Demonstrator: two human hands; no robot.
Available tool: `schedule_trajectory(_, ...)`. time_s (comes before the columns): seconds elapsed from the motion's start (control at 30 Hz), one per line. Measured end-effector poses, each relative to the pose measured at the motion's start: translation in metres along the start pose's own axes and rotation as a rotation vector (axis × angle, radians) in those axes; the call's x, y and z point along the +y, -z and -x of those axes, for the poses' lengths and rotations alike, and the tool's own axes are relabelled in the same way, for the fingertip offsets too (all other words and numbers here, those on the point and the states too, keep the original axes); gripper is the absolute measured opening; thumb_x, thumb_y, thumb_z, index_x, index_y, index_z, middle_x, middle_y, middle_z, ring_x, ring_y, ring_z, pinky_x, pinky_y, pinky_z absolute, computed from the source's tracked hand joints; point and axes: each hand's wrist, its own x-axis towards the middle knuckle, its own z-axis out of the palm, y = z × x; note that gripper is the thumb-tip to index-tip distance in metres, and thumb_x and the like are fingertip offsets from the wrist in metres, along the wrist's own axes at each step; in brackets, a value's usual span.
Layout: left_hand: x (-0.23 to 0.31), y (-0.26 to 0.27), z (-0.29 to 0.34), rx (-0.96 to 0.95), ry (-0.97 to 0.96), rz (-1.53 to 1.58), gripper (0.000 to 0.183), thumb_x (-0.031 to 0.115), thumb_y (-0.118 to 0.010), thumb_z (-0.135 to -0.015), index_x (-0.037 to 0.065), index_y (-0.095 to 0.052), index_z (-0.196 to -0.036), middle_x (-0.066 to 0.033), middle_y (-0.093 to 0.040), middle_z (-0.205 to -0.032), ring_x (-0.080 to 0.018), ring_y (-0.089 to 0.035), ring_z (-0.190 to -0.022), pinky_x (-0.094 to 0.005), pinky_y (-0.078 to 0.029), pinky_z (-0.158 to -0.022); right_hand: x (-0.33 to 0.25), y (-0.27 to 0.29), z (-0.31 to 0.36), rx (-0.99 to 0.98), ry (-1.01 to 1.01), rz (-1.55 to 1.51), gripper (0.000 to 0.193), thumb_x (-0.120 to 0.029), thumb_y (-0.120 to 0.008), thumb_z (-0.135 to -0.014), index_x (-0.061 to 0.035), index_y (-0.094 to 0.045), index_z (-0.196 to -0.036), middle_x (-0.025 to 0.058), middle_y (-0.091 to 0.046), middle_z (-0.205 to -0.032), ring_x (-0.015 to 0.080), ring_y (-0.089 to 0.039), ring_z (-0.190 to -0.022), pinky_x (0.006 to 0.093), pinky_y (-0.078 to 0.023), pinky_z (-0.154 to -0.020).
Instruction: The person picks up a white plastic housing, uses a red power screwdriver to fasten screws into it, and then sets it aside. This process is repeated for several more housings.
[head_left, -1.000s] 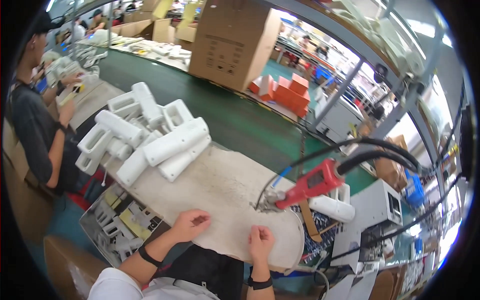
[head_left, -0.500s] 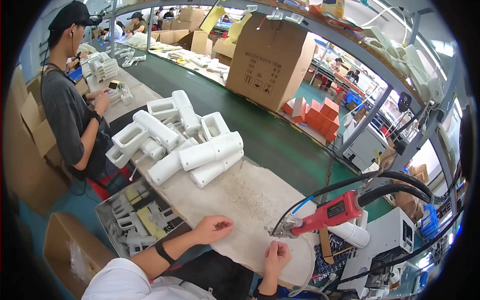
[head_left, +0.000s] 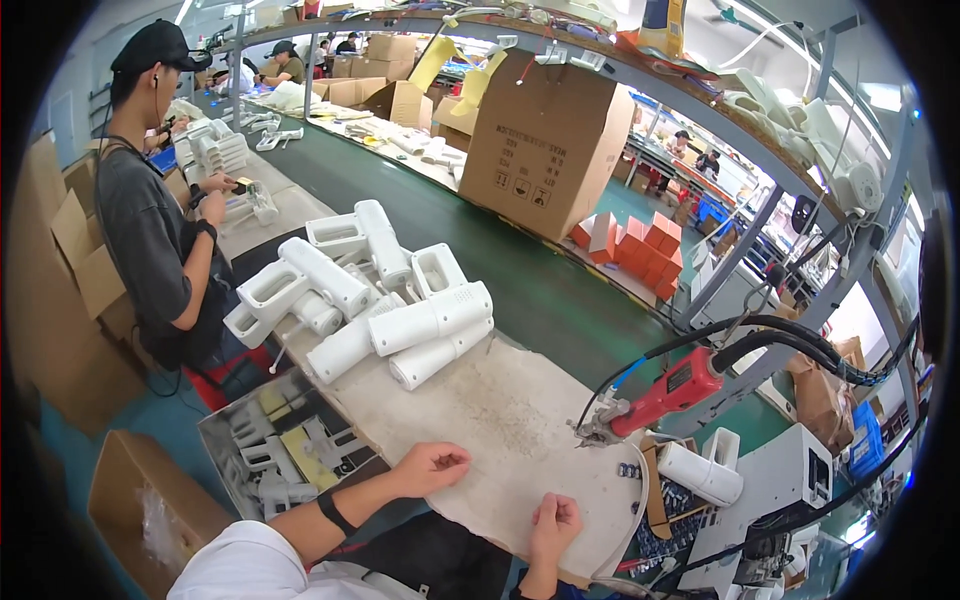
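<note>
The red tool (head_left: 672, 396) hangs farther from the right hand (head_left: 556, 526) than half a second ago, at the right end of the table (head_left: 460, 412). That and the left hand (head_left: 430, 469) have loose, half-curled, empty grips. Beyond, a carton (head_left: 535, 140) bears dark print.

Red tool (head_left: 668, 393), heaped white casings (head_left: 430, 318)

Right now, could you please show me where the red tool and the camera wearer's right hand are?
Red tool (head_left: 665, 397): head view, on the middle of its body.
Right hand (head_left: 554, 526): head view, middle of the hand.
</note>
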Motion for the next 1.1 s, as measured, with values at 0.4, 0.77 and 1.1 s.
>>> schedule_trajectory(0.4,-0.002,0.0,0.0,0.0,-0.01,0.017,0.019,0.007,-0.064,-0.093,-0.002,-0.063,-0.109,-0.005,-0.066,-0.089,-0.0094,-0.063,-0.075,-0.0247,-0.053,-0.069,0.007,-0.001,-0.003,-0.006,0.039,0.01,0.015,-0.01,-0.062,-0.093,-0.0041,-0.056,-0.081,0.0014,-0.054,-0.058,0.0072,-0.047,-0.047,0.021,-0.037,-0.044)
schedule_trajectory(0.77,0.006,-0.002,0.009,-0.264,-0.118,-0.203,0.046,0.017,-0.068,-0.09,0.003,-0.053,-0.131,-0.0101,-0.058,-0.123,-0.0158,-0.058,-0.104,-0.0318,-0.05,-0.088,0.024,0.014,0.005,-0.123,0.098,0.071,0.015,-0.016,-0.064,-0.092,-0.0033,-0.056,-0.09,0.0035,-0.056,-0.068,0.0099,-0.051,-0.057,0.0225,-0.041,-0.053)
schedule_trajectory(1.1,0.054,-0.06,0.05,-0.939,-0.666,0.043,0.058,0.035,-0.06,-0.095,0.005,-0.041,-0.142,-0.0195,-0.025,-0.156,-0.0424,-0.01,-0.144,-0.0505,-0.014,-0.115,0.021,-0.01,0.104,-0.9,1.13,0.171,0.075,-0.047,-0.063,-0.086,-0.0136,-0.037,-0.148,0.0197,-0.027,-0.155,0.0625,-0.014,-0.135,0.069,-0.017,-0.105)
